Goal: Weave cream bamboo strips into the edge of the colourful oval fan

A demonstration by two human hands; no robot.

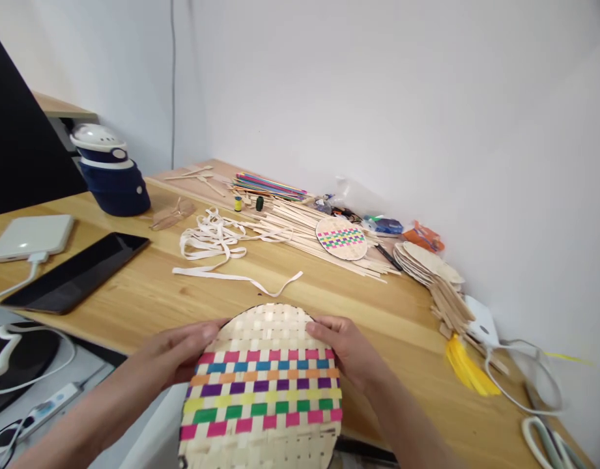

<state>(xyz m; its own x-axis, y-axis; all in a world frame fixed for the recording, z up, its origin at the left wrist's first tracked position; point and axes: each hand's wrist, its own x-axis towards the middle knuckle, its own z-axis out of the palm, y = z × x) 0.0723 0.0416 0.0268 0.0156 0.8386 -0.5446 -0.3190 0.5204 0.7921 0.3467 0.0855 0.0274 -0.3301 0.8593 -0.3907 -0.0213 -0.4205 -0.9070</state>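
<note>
Both my hands hold a round woven bamboo fan panel (260, 391) above the table's front edge, with bands of pink, blue, orange, purple, yellow and green strips across it. My left hand (185, 352) grips its left rim, and my right hand (341, 345) grips its right rim. Its lower edge runs out of view. Beyond it, a smaller woven disc (341, 238) with coloured squares lies on a heap of loose bamboo strips (300, 225). White ribbon strips (212, 244) lie tangled nearest my hands, apart from them.
The wooden table (329, 299) holds a stack of round bamboo blanks (421, 260), yellow strips (468, 368), coloured strips (268, 187), white-handled scissors (548, 446), a black tablet (75, 270) and a white power bank (30, 238). A navy cap (111, 185) stands at the left.
</note>
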